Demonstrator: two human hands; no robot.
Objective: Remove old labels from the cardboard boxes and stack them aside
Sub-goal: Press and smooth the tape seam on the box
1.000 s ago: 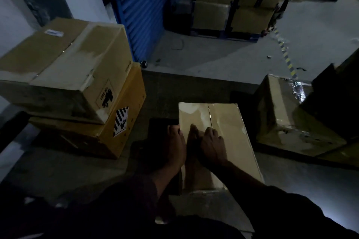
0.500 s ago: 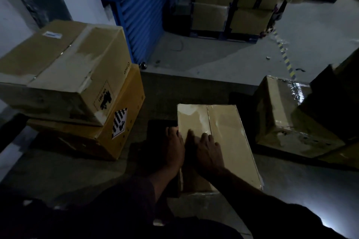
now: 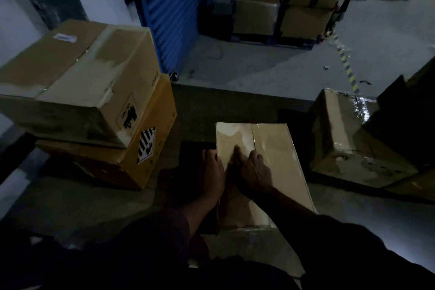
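Head view, box in hand: a flat cardboard box [image 3: 270, 162] lies on the floor just in front of the person, its top seam running away from them.
Head view, left hand: the left hand [image 3: 210, 173] rests at the box's left edge, fingers lying forward; whether they curl over the edge I cannot tell in this dim light.
Head view, right hand: the right hand [image 3: 253, 170] lies on the box top beside the seam, fingertips pressed down as if picking at something; whether it pinches a label or tape edge I cannot tell.
Head view, label: no label shows clearly on this box top; the hands hide the spot being worked.
Head view, stack: two boxes [image 3: 82, 92] sit stacked to the left, the top one overhanging the yellow one [image 3: 150, 148] below it, which bears a striped hazard sticker [image 3: 146, 145].
Head view, right side: a taped box [image 3: 341, 139] sits near on the right, dark shapes behind it.
Risk, tearing: in my judgement a picked label could rip and leave scraps, or pull the cardboard's skin away.
Risk, sight: the poor light may let a leftover patch go unnoticed.
Risk, sliding: the box may shift if the left hand does not steady it.
Risk, stack: another box set on the skewed pile could tip it.
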